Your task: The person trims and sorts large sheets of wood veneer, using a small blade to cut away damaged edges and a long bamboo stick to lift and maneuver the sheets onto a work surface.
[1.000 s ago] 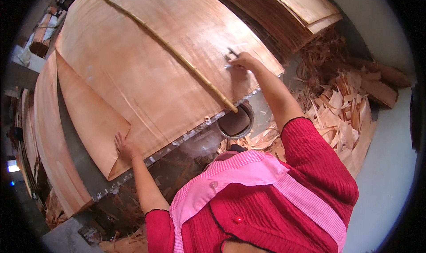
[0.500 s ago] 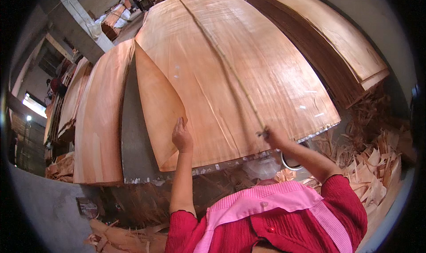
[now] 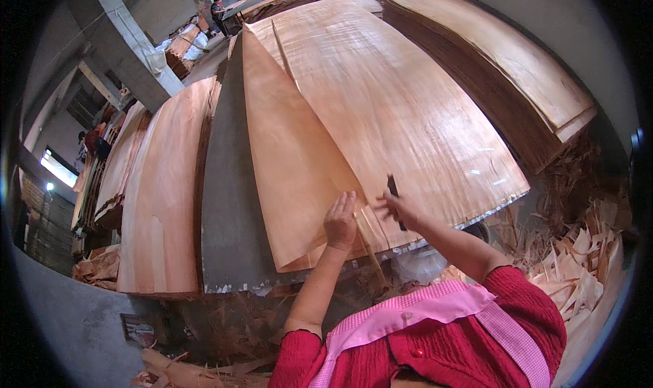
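Note:
A wide, thin sheet of wood veneer [image 3: 422, 129] covers much of the table, its left part folded back over itself as a curved flap [image 3: 292, 163]. My left hand [image 3: 340, 221] rests on the flap near its front edge, fingers outstretched. Just to the right, my right hand [image 3: 401, 209] hovers over the sheet with some fingers spread, holding a narrow dark tool [image 3: 396, 201], perhaps a knife; blur hides its details. A long thin strip [image 3: 371, 252] sticks out past the table's front edge beside my left hand. The flap hides its middle, and its far end shows beyond.
The grey tabletop [image 3: 228, 204] shows left of the flap. Veneer stacks stand at left [image 3: 160, 197] and at right [image 3: 490, 54]. Torn veneer scraps [image 3: 571, 279] heap up at lower right. Another person [image 3: 218, 12] stands far back beside a concrete pillar [image 3: 136, 37].
My left hand has moved right, carrying the flap across the strip. My right hand has let go of the strip's near end, which now juts over the front edge.

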Available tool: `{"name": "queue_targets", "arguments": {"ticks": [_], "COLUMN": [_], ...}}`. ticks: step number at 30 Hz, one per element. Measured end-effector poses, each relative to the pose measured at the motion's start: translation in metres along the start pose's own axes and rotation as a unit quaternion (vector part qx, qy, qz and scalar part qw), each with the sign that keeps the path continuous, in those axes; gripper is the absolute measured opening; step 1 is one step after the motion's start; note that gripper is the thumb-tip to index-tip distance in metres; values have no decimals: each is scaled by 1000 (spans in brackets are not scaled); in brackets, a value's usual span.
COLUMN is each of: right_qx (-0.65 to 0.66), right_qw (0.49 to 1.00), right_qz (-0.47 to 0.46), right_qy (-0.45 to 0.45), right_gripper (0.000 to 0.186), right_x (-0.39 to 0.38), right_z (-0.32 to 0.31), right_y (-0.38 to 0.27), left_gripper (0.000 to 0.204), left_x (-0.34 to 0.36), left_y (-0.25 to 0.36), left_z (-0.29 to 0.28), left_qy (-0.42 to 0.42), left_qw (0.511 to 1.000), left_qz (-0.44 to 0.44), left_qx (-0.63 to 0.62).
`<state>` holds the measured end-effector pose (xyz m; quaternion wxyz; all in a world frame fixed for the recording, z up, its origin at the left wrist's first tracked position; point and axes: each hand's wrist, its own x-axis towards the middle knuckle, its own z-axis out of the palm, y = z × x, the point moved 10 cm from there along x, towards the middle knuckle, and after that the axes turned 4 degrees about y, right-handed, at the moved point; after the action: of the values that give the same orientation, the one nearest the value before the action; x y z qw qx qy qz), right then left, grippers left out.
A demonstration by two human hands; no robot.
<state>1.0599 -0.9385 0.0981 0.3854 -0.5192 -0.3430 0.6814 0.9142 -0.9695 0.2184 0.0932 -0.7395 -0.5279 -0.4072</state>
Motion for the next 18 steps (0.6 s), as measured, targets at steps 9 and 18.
{"name": "queue_targets", "arguments": {"ticks": [9, 18], "right_qx": [-234, -330], "right_qw": [961, 934], "right_qz": [-98, -55], "right_qy": [111, 125], "right_gripper": [23, 30], "right_x": [47, 7], "right_z": [-78, -131], "right_y": [-26, -13], "left_gripper": [53, 37], "left_x": [-92, -217], "left_y": [68, 29], "left_z": [14, 52], "left_qy": [-42, -67], "left_qw": [996, 831], "left_qz": [-77, -520], "left_qx": [12, -187]}}
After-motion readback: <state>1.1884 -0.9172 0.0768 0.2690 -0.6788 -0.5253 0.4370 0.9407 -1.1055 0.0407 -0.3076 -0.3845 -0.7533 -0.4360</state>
